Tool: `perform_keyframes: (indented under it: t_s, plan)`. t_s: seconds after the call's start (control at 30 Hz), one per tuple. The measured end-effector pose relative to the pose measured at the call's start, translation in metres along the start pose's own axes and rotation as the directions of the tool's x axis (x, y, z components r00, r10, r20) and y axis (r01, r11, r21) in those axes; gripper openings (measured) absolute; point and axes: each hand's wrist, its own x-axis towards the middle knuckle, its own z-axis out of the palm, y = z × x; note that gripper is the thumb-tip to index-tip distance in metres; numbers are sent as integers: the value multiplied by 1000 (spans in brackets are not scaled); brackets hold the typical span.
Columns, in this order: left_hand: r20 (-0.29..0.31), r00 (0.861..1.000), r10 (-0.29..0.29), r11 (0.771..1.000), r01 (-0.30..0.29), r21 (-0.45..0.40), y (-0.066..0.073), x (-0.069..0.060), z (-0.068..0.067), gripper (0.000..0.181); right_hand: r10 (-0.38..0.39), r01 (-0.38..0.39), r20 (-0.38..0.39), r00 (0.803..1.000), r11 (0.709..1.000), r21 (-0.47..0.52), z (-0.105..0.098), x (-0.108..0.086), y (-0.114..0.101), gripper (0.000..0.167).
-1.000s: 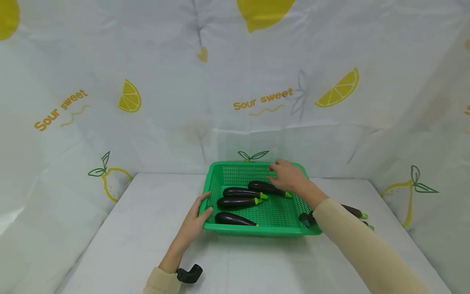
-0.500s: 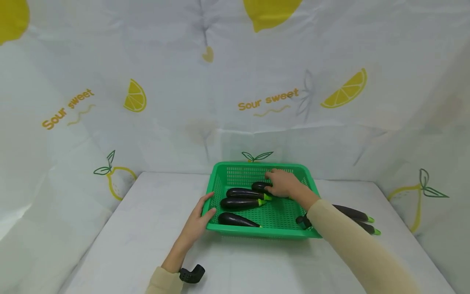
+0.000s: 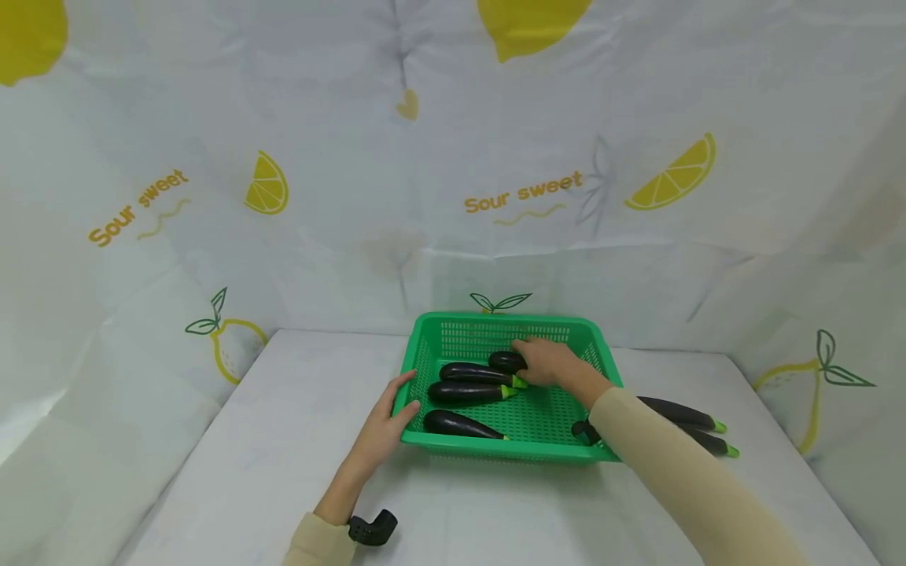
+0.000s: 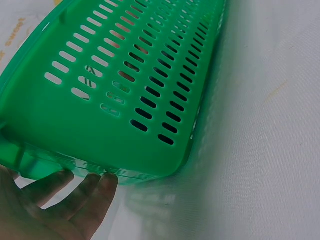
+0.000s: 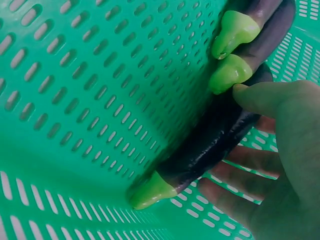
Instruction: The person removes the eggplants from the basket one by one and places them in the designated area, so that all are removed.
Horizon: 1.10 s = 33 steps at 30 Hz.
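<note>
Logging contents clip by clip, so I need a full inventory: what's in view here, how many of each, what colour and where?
Basket: 1, green, on the table
Eggplants in basket: 4, dark purple with green ends, three toward the back and one along the front
Eggplants on table: 2 visible, dark purple with green ends, right of the basket, partly behind the sleeve
Table: 1, white, under the basket
Sheet: white with yellow lemon prints and orange "Sour sweet" lettering, behind and beside the table
Wrist cameras: 2, black, one per wrist
Sleeves: 2, beige, on the forearms
Left hand: 1, on the basket's left rim
Right hand: 1, inside the basket, at the rearmost eggplant
</note>
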Motion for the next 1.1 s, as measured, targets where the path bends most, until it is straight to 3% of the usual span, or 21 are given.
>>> perform_keyframes:
  t_s: [0.33,0.5,0.87,1.1]
  plan:
    - [5,1000,9,1000,-9,-3,0,0,1,52,-22,22,2,1000,1000,-8,2,1,1,48]
    - [8,1000,6,1000,-6,-5,1,-1,0,53,-19,19,-7,1000,1000,-20,-1,-1,-1,53]
    - [5,1000,0,1000,0,11,1,0,0,54,-70,74,-86,994,996,44,-20,-8,-3,43]
    - [9,1000,-7,1000,7,1,1,0,0,53,-82,102,-135,987,983,153,-38,-19,-5,39]
